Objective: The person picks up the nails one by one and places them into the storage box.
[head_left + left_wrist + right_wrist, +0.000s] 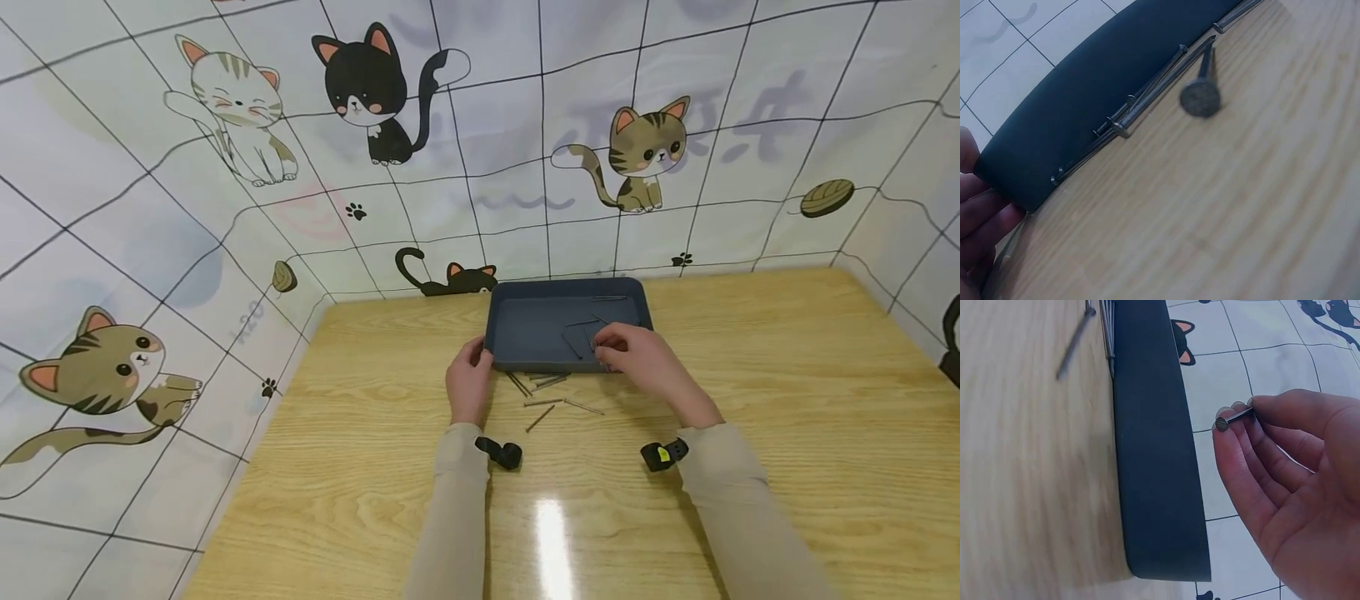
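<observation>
A dark blue-grey rectangular tray [528, 329] stands on the wooden table against the wall. At its front left corner my left hand [468, 382] holds the tray's side, thumb at the rim and fingers along the outer wall. Over the tray's right front part, my right hand [647, 360] pinches a nail [1237, 417] between thumb and fingertips, its flat head showing in the right wrist view. Several nails, one of them a long nail [573, 344], lie scattered inside the tray. More loose nails [1200, 97] lie on the table along the tray's front wall.
The light wood table [360, 467] runs up to a wall covering [495, 142] with printed cats and a grid. Another side of this covering rises along the left. A black object [951, 350] shows at the right edge. Each wrist wears a strapped camera.
</observation>
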Demonstrator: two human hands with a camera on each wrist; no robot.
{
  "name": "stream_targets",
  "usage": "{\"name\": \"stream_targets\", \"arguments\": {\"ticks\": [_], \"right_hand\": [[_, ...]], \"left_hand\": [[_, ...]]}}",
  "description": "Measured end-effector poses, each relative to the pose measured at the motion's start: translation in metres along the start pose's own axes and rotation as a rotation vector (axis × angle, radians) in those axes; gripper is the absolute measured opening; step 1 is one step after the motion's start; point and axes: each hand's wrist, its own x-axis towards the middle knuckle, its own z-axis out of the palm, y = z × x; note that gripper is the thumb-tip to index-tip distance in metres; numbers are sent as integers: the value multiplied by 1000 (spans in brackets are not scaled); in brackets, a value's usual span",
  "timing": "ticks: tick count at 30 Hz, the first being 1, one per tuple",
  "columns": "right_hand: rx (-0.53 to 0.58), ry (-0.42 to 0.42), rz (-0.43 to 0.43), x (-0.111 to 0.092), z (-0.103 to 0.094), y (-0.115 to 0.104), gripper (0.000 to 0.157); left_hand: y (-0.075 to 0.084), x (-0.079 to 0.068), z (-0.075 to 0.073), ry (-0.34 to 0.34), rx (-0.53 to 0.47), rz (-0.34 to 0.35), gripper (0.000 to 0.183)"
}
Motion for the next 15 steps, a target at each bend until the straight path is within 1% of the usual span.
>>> {"name": "stream_targets", "arguments": {"ticks": [6, 12, 15], "right_hand": [[40, -14, 1, 8, -7, -1, 26], [78, -31, 19, 19, -9, 2, 25], [84, -53, 34, 26, -9, 5, 27]], "left_hand": [[0, 2, -1, 11, -1, 4, 31], [0, 2, -1, 4, 0, 9, 32], [-1, 1, 0, 0, 0, -5, 33]]}}
